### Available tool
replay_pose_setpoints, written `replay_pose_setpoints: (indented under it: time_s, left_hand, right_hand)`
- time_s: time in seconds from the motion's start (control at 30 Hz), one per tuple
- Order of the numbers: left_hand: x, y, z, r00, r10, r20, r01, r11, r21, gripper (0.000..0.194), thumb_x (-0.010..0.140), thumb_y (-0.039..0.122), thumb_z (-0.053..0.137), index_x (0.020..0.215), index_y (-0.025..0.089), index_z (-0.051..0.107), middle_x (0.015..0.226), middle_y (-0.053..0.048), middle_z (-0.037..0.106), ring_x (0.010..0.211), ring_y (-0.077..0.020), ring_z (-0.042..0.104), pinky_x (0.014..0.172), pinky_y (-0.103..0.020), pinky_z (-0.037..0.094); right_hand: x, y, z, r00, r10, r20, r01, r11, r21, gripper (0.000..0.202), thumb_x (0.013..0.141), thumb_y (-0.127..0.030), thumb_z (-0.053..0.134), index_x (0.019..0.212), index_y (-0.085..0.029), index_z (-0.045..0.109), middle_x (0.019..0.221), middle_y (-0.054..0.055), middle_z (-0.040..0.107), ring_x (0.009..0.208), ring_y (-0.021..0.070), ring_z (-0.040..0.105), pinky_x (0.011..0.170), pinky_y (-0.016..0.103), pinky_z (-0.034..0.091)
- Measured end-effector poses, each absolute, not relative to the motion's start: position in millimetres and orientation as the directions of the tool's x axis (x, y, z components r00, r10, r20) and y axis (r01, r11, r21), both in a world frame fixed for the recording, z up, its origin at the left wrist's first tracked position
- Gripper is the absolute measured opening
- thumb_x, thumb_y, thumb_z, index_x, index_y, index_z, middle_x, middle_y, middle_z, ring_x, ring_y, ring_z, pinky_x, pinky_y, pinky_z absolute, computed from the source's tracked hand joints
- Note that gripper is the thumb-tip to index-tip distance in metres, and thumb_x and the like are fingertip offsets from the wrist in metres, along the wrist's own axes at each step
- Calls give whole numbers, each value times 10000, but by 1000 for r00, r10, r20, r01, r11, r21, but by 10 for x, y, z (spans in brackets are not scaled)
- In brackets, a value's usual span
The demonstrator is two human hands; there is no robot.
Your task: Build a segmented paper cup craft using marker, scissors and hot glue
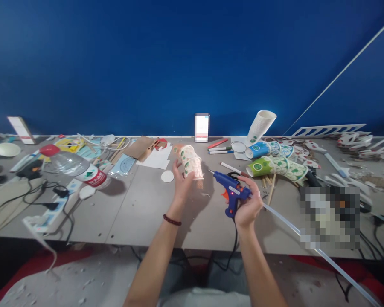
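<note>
My left hand (181, 182) is wrapped round a short row of joined paper cups (190, 161), white with green leaf prints, held tilted above the table. A small brown patterned piece shows under its lower end. In my right hand (248, 209) is a blue hot glue gun (233, 194), gripped at its rear, with a red light on its side. Its nozzle points left toward the cups, a short gap apart. From the back of the gun a long clear glue stick (283, 218) runs down to the right. A white paper disc (167, 176) lies left of my left hand.
A plastic water bottle (80, 168) and a power strip (59, 209) lie left. On the right are a tall cup stack (261, 125), blue cups (259, 149) and green cups (259, 167). Markers (220, 150) lie at the back. The gun's black cord (236, 238) hangs over the front edge.
</note>
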State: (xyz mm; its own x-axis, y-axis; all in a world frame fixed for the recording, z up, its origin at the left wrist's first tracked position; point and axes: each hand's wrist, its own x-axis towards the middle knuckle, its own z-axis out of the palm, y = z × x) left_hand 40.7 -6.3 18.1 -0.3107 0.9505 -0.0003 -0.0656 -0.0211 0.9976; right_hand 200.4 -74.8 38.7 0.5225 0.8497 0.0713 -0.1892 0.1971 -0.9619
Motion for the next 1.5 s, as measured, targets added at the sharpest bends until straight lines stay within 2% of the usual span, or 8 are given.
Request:
replay_pose_setpoints:
  time_s: [0.17, 0.27, 0.43, 0.63, 0.8, 1.07, 1.33, 1.5]
  left_hand:
    - [369, -66, 122, -170, 984, -59, -390, -13, 921, 832, 689, 300, 645, 1430, 297, 266, 1390, -106, 495, 1229, -276, 538, 913, -386, 510]
    - [394, -84, 110, -62, 996, -57, -468, 21, 883, 904, 677, 303, 662, 1463, 323, 217, 1400, -86, 503, 1262, -283, 520, 939, -401, 500]
    - [419, -100, 123, -12, 999, 40, -446, -41, 894, 1036, 629, 351, 748, 1485, 339, 164, 1475, -114, 415, 1324, -333, 452, 934, -439, 509]
    - [415, -104, 134, -2, 994, 112, -444, -101, 890, 1044, 617, 367, 775, 1472, 332, 177, 1467, -123, 401, 1343, -323, 429, 1015, -444, 454]
    - [416, -86, 112, 1, 992, 129, -426, -116, 897, 1059, 615, 406, 785, 1476, 358, 171, 1477, -112, 386, 1364, -329, 407, 1024, -447, 448]
    - [419, -79, 103, -4, 993, 116, -408, -108, 906, 1079, 615, 462, 786, 1484, 371, 154, 1482, -110, 376, 1358, -328, 412, 1025, -444, 448]
    - [419, -89, 123, -5, 993, 119, -429, -110, 897, 1056, 616, 392, 784, 1475, 361, 172, 1461, -109, 398, 1356, -331, 414, 1032, -464, 440]
    - [411, -85, 103, 4, 992, 127, -431, -113, 895, 1070, 614, 409, 793, 1480, 363, 166, 1470, -111, 390, 1361, -338, 408, 1036, -465, 436]
  right_hand:
    - [1946, -741, 476, 543, 829, 133, -143, 247, -959, 518, 891, -553, 313, 1068, -185, 631, 767, 33, 601, 408, 127, 522, 358, 239, 367]
    - [1922, -725, 517, 522, 845, 118, -134, 218, -967, 528, 893, -563, 302, 1082, -195, 630, 768, 36, 598, 410, 126, 520, 362, 241, 373]
    - [1893, -696, 517, 515, 847, 128, -126, 222, -967, 529, 891, -563, 300, 1105, -201, 622, 779, 37, 591, 442, 145, 546, 379, 257, 403]
    - [1847, -703, 516, 531, 820, 213, -41, 276, -960, 508, 899, -528, 309, 1147, -208, 616, 923, 91, 612, 591, 190, 617, 429, 275, 430]
    - [1837, -714, 513, 544, 796, 264, 13, 307, -952, 514, 904, -508, 313, 1196, -209, 613, 1148, 138, 610, 772, 244, 660, 519, 319, 490]
    - [1830, -702, 438, 561, 769, 308, 60, 333, -941, 517, 924, -453, 296, 1258, -211, 607, 1241, 144, 590, 910, 285, 667, 597, 359, 528]
    - [1812, -738, 476, 545, 793, 273, 41, 301, -953, 585, 904, -472, 308, 1422, -261, 477, 1395, 130, 493, 815, 254, 669, 556, 361, 533]
    - [1807, -736, 471, 543, 765, 346, 37, 390, -920, 557, 916, -462, 325, 1432, -300, 456, 1508, 92, 372, 800, 224, 653, 515, 331, 520]
